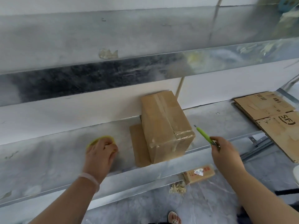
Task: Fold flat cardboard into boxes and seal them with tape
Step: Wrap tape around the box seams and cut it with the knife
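Observation:
A sealed brown cardboard box point(166, 126) with clear tape over its seams stands on the metal shelf point(56, 156), resting on a flat cardboard piece point(138, 146). My left hand point(100, 152) is to its left, fingers closed on a yellow-rimmed tape roll point(98, 139) that touches the shelf. My right hand point(226, 152) is to the box's right and grips a green utility knife point(204, 135), tip pointing up-left toward the box. A stack of flat cardboard sheets point(275, 117) lies at the shelf's right end.
An upper metal shelf point(113, 38) hangs above the work surface. A small labelled cardboard piece point(199, 173) and some scraps point(177, 189) lie on the grey floor below. A sandalled foot point(174, 218) shows at the bottom edge.

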`<state>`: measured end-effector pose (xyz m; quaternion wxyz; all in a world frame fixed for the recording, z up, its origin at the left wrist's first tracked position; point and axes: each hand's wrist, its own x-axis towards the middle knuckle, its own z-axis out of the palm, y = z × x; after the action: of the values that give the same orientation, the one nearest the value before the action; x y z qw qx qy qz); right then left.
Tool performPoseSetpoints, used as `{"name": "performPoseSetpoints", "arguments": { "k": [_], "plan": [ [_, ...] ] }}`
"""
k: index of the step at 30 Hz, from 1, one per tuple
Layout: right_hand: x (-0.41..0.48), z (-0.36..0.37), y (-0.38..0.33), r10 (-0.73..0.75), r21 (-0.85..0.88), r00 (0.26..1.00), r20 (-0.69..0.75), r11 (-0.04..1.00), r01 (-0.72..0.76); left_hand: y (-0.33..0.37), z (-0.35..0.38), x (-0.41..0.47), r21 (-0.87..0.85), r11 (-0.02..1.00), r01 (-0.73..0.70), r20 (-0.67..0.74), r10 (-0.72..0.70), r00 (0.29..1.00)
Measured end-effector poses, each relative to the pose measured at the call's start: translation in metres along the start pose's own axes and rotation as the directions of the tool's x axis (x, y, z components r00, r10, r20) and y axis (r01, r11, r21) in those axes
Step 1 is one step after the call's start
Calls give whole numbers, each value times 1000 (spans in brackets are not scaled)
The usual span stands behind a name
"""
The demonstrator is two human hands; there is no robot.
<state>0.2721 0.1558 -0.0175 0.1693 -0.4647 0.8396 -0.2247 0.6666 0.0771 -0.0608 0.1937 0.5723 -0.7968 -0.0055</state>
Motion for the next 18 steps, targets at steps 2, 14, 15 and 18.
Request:
{"name": "performPoseSetpoints", "arguments": {
  "k": [2, 14, 15, 18],
  "plan": [
    [26, 7, 7, -31, -101, 999, 43, 994, 36, -1, 10, -5, 18, 998, 54, 35, -55, 998],
    [21, -12, -20, -201, 313, 975, 92, 936, 163, 114, -28, -12, -574, 781, 244, -240, -446, 862],
    [5, -17, -32, -220, 438, 969, 113, 886, 150, 136, -34, -14, -639, 738, 216, -213, -441, 872],
    [-27, -20, -55, -326, 673, 915, 236, 734, 88, 184, -33, -18, -778, 606, 166, -113, -395, 912]
  ]
}}
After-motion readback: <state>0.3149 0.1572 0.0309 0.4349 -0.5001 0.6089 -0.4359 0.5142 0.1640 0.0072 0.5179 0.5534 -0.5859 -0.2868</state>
